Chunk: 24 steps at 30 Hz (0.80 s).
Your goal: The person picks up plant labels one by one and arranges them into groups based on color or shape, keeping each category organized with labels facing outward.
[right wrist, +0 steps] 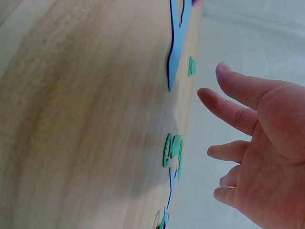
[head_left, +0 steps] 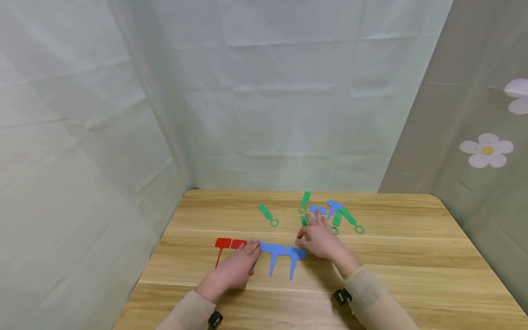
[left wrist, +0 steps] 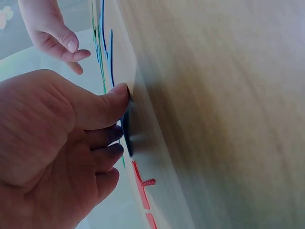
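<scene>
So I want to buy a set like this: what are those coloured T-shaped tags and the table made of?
The blue T-shaped tags look like thin, flat matte plastic: even colour, crisp edges. The table shows pale wood grain, possibly laminate.

table (head_left: 396, 256): light wood grain, pale streaks
T-shaped tags (head_left: 275, 255): blue, seen at the table's near middle
square tags (head_left: 229, 244): red, left of the blue ones
ring-ended tags (head_left: 268, 214): green, farther back
sleeves (head_left: 373, 298): beige
right curtain (head_left: 474, 137): grey-brown, printed with white flowers, yellow centres
</scene>
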Tool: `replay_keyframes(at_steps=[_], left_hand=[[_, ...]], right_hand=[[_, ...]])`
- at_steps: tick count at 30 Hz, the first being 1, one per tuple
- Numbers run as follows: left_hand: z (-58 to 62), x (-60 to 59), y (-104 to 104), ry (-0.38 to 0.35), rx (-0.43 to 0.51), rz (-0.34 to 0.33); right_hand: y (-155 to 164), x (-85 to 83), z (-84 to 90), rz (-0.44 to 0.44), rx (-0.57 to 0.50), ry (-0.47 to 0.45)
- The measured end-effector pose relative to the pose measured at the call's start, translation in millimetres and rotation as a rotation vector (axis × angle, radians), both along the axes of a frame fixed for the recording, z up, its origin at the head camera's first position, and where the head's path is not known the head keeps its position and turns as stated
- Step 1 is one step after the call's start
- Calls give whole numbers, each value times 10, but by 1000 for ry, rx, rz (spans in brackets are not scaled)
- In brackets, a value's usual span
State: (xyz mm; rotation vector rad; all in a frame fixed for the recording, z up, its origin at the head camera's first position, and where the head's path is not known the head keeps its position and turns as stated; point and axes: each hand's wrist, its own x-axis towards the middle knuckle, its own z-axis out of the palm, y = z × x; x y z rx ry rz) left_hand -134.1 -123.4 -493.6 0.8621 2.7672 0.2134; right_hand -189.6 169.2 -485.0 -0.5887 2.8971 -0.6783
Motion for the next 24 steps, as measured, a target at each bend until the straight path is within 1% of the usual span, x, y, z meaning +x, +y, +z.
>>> replay_keyframes(at_steps=[6,13,20,24], left_hand=[[-9,16,8,22,1,0],[-4,35,7,48,-4,-5],[-12,45,2,105,3,-54],[-6,60,90,115,21,-77]], right_hand=[[-4,18,22,-6,8,-3],[-1,37,25,-2,-10,3],[26,56,31,0,-21,6],[71,46,11,-2,-7,15]])
